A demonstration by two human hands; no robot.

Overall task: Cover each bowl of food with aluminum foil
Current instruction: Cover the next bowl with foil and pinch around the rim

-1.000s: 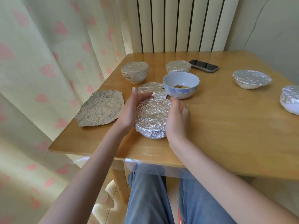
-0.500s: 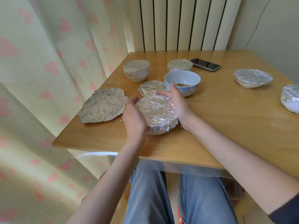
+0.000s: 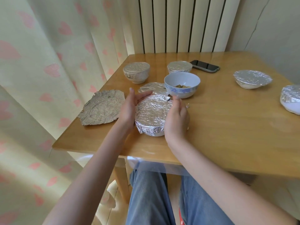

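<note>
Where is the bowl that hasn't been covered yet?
The uncovered blue-patterned bowl sits mid-table, just behind the foil-covered bowl between the hands, in front of another covered bowl.

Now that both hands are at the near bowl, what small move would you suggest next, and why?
Probably let go of the near bowl, since its foil looks wrapped down over the rim, and send the left hand to the loose foil sheet beside it. The blue bowl just behind is uncovered, with food showing inside.
</note>
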